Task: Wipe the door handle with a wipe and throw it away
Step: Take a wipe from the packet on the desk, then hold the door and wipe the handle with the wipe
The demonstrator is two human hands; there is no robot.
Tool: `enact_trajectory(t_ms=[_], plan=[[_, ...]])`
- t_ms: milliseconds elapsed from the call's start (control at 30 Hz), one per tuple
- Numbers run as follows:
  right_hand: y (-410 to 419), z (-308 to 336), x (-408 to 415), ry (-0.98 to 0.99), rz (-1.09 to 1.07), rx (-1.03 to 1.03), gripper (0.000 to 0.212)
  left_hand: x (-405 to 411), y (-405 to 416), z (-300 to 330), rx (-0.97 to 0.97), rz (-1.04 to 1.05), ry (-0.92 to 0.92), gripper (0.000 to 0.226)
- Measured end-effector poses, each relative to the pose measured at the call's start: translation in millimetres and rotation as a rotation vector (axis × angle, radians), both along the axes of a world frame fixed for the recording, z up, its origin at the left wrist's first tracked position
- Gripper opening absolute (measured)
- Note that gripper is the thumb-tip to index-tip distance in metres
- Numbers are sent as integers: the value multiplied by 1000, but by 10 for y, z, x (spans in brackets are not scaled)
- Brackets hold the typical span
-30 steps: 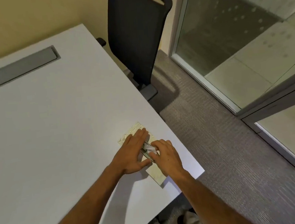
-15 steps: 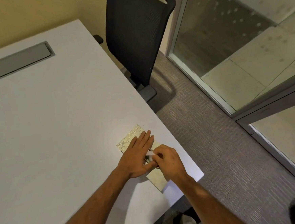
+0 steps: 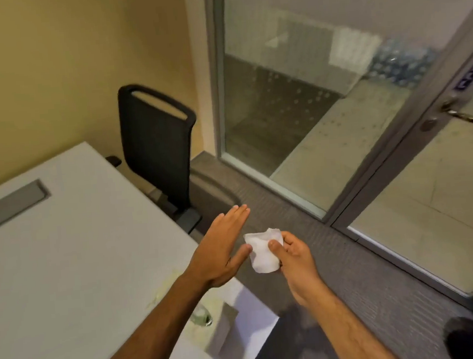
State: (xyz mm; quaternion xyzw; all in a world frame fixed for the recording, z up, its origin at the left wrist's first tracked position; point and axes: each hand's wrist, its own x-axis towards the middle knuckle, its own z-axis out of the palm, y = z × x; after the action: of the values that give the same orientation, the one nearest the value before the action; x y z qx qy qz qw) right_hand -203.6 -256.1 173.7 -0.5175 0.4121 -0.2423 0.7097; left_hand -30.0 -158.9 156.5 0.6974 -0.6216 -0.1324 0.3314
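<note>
My right hand [image 3: 292, 255] pinches the wipe [image 3: 262, 251]; my left hand [image 3: 221, 251] is flat and empty. Next, I'd carry it to the door handle [image 3: 466, 113], far right.

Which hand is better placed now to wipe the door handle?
The right hand: it already holds the wipe, and the door handle is on its side. The left hand is open and empty.

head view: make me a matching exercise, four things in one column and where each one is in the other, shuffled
1 wipe
2 door handle
3 chair
4 wipe packet

a far right, on the glass door
b pinched in the right hand
c on the table near its corner, under the left forearm
d by the yellow wall, beyond the table

Pairs: 1-b, 2-a, 3-d, 4-c
</note>
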Motion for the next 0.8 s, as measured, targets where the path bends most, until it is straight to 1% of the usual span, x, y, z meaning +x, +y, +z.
enact_trajectory(t_ms=[100, 200, 367, 500, 600, 700, 800], plan=[[-359, 519, -397, -94, -99, 8, 16, -259, -557, 574, -59, -77, -90, 74], [-775, 1007, -861, -155, -219, -35, 15, -612, -1146, 1073, -134, -171, -162, 75], [-1551, 1695, -1883, -257, -465, -91, 22, -1432, -2215, 1774, -219, -323, -281, 78], [-2119, 1905, -2602, -288, -605, -77, 24, -1971, -2984, 2092, -296, -411, -382, 77], [-2496, 1950, -3007, -293, -666, -62, 23, -2332, -3523, 2272, -339, -471, -414, 77], [-2889, 1906, -3292, -319, -686, -53, 19, -2591, -4059, 2358, -345, -528, -448, 78], [-3287, 1825, -3390, -323, -658, -72, 26, -2665, -4591, 2376, -353, -572, -492, 79]])
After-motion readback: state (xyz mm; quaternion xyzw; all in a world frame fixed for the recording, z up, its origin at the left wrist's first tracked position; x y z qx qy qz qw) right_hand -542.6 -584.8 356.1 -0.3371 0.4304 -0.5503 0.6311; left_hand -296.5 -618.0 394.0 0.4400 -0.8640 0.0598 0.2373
